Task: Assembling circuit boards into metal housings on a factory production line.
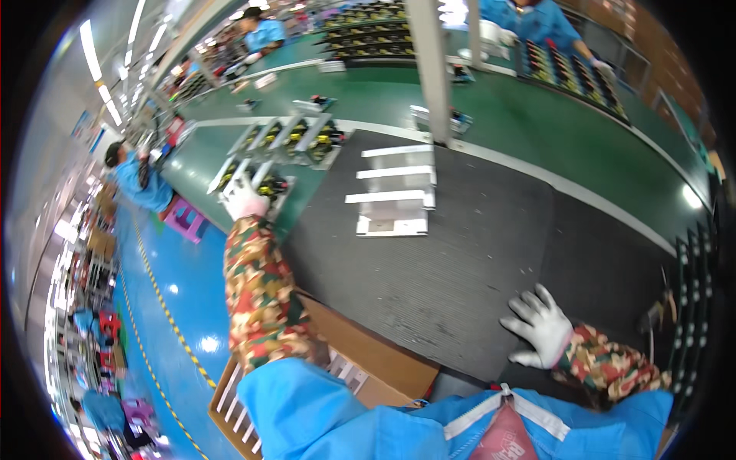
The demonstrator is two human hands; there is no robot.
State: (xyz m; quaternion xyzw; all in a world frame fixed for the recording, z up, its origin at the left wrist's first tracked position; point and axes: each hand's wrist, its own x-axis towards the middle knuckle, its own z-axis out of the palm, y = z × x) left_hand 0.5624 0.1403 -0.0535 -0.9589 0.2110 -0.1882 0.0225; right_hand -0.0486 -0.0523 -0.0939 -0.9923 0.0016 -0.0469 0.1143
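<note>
My left hand [245, 201], in a white glove, reaches far out to the left and rests on a white tray of small black and yellow parts [234, 175]; whether it grips the tray is hidden. A second, similar tray [295, 138] lies just beyond it. An empty white slotted tray [392, 192] sits on the dark mat [460, 261] between my hands. My right hand [539, 325], also gloved, lies flat with fingers spread on the mat near the bench's front edge, holding nothing.
A grey upright post [431, 69] stands behind the empty tray. Other workers in blue sit at the far green bench [537, 115] and at left. A cardboard box [368, 360] is under my left arm. A black rack [694, 307] is at right.
</note>
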